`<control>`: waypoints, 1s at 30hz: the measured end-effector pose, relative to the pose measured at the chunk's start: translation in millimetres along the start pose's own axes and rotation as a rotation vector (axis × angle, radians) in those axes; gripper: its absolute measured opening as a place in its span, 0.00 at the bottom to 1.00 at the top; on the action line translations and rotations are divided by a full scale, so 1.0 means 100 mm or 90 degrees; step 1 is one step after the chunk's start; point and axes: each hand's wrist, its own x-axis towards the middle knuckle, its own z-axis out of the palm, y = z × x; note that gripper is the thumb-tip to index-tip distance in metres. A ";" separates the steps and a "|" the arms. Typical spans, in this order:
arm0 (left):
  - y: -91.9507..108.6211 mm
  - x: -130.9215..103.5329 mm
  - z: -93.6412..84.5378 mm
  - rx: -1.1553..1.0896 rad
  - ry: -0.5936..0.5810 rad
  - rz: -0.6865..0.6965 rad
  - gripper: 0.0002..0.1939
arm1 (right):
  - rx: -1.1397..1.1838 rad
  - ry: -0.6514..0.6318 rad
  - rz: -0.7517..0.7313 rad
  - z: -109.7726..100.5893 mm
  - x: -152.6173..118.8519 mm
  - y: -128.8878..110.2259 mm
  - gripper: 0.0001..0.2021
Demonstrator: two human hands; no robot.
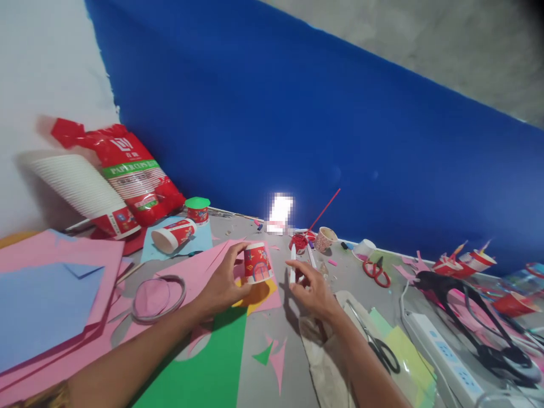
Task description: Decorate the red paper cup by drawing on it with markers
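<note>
My left hand (227,280) grips a short red paper cup (257,265) with printed figures, thumb low and fingers at its upper side. It is held just above pink paper (272,297) and a yellow-orange paper piece (260,294). To its right, my right hand (313,288) pinches a slim white pen-like stick (293,262), pointing upward and apart from the cup. A second slim white piece (312,258) stands just behind the fingers; whether that hand touches it, I cannot tell. Green paper (216,362) lies below my left forearm.
At left are stacked cups (80,187), a paper-cup bag (136,175), a cup lying on its side (175,235) and a tape ring (182,294). Rightward lie red scissors (376,273), black-handled scissors (380,348), a power strip (444,351) and a black strap-like device (480,323).
</note>
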 end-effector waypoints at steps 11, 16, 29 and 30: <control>-0.05 -0.01 0.02 0.073 -0.021 0.048 0.41 | 0.083 0.237 -0.215 0.02 -0.18 -0.40 0.07; 0.02 -0.03 0.04 0.061 -0.023 0.008 0.44 | 0.079 0.205 -0.216 0.08 -0.20 -0.49 0.04; 0.04 -0.07 0.08 0.086 -0.015 0.038 0.42 | 0.016 0.171 -0.295 0.15 -0.18 -0.56 0.05; 0.04 -0.07 0.09 0.085 -0.013 0.039 0.42 | 0.016 0.166 -0.291 0.16 -0.18 -0.56 0.05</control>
